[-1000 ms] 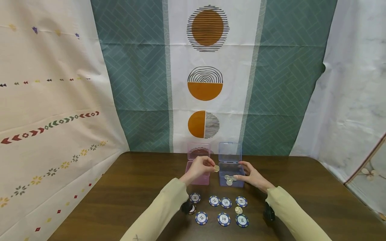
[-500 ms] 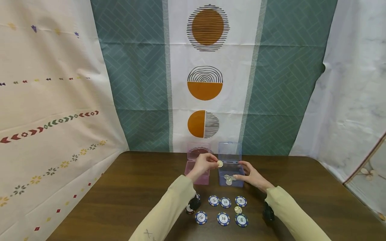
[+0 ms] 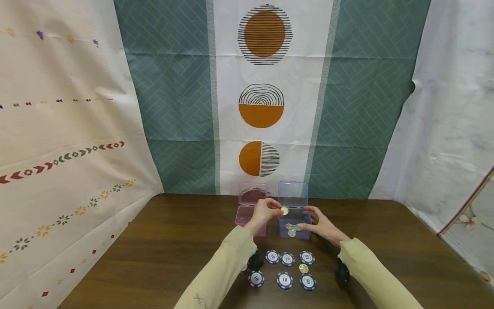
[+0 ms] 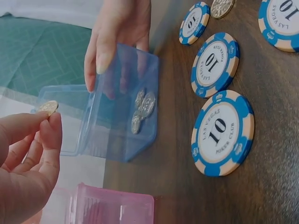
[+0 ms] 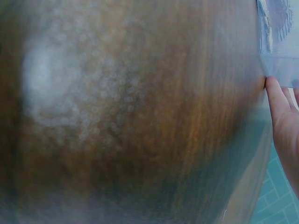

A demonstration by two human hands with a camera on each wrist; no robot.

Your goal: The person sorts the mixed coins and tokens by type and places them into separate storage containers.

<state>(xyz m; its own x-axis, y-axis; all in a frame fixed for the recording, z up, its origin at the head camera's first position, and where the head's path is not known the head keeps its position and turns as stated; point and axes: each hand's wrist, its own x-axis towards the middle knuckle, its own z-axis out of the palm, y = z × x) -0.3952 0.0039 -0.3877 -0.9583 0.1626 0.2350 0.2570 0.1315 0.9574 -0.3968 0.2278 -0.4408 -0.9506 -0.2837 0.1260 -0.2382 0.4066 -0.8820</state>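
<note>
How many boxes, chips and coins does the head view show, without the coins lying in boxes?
Boxes: 2, pink box, blue box
Chips: 7, one mostly hidden
Coins: 2, held coin in left hand, loose coin on table
Total: 11

Behind the table [image 3: 185, 240], a green-and-white backdrop [image 3: 297, 98] (round motifs [image 3: 265, 34] down its middle), with cream patterned cloth [image 3: 69, 128] at left.

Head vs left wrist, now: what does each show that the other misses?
Head only: the chip marked 50, the cream sleeves and the orange shapes on the cloth. Left wrist only: "LAS VEGAS POKER CLUB" readable on a 10 chip. Both: left hand pinching a gold coin, right hand holding the blue box with coins inside, and the pink box.
</note>
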